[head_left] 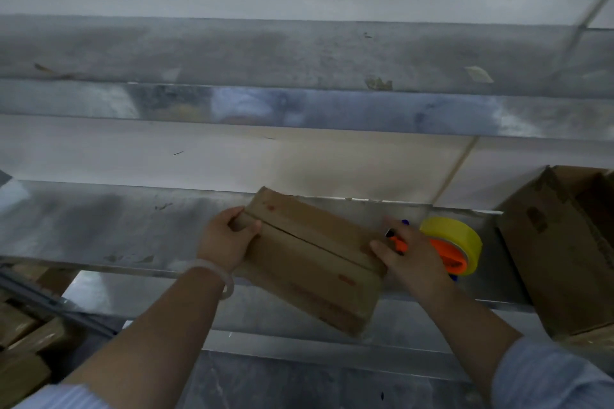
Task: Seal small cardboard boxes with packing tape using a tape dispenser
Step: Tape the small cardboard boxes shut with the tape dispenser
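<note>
stacked boxes [23, 342]: at the lower left edge of my feed, brown cardboard boxes are piled below the level of the bench; they are too blurred for me to count.
bench [116, 226]: a dull metal surface runs across the whole view, with a pale wall behind it.
left hand [229, 237]: I see it gripping the left end of the small box, with the thumb lying on the top face and the other fingers curled round the end.
wristband [217, 274]: a pale band circles the left wrist.
small box [309, 256]: it is brown cardboard and sits in the middle of my view between the two hands. It lies skewed across the front part of the bench, with its near right corner out past the bench edge. The flaps are closed and their seam shows as a dark line along the top. I cannot tell whether it rests on the bench or is lifted.
right hand [408, 256]: its fingers are wrapped round the tape dispenser's orange handle, and the thumb touches the box's right end.
tape dispenser [447, 259]: it is orange and held just beside the box's right end.
tape roll [455, 236]: it is yellow and mounted on the dispenser.
open carton [564, 249]: a larger brown carton stands on the bench at far right, apart from the roll.
</note>
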### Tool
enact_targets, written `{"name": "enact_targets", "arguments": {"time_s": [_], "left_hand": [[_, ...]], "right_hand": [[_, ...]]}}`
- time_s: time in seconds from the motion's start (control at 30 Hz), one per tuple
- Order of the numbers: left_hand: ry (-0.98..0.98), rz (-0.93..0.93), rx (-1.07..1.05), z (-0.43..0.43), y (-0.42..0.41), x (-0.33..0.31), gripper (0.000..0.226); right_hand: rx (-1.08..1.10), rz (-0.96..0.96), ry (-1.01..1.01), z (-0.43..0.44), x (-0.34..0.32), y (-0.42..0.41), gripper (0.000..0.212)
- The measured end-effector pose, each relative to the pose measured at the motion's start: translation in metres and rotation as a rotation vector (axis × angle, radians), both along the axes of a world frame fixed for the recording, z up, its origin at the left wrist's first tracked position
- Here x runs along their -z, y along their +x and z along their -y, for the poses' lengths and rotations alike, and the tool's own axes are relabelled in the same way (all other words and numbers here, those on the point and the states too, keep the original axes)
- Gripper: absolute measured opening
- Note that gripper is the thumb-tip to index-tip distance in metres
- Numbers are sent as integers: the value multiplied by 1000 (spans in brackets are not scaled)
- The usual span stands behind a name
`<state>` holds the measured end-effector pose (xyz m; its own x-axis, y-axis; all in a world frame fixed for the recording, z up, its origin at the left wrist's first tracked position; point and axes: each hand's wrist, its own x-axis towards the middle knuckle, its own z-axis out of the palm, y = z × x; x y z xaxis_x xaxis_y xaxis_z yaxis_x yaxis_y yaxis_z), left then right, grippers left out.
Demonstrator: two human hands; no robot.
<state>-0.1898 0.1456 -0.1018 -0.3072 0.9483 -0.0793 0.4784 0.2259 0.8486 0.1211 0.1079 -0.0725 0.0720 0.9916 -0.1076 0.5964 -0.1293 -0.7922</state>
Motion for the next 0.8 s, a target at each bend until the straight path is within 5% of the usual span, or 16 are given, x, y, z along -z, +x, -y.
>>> {"name": "enact_targets", "arguments": {"time_s": [0.13, 0.3, 0.47, 0.57, 0.67, 0.8], "left_hand": [[32, 91, -231, 31, -5, 8, 49], [-6, 97, -80, 46, -4, 9, 89], [17, 492, 165, 54, -18, 2, 67], [63, 347, 96, 63, -17, 7, 89], [127, 105, 4, 71, 0, 13, 88], [146, 57, -99, 90, 40, 15, 87]], "right_hand": [[55, 100, 161, 13, 1, -19, 74], [-90, 154, 74, 7, 16, -36, 60], [-164, 260, 66, -16, 19, -24, 54], [-52, 283, 123, -8, 22, -29, 61], [99, 63, 325, 22, 25, -43, 67], [-97, -166, 243, 52, 28, -62, 86]]}}
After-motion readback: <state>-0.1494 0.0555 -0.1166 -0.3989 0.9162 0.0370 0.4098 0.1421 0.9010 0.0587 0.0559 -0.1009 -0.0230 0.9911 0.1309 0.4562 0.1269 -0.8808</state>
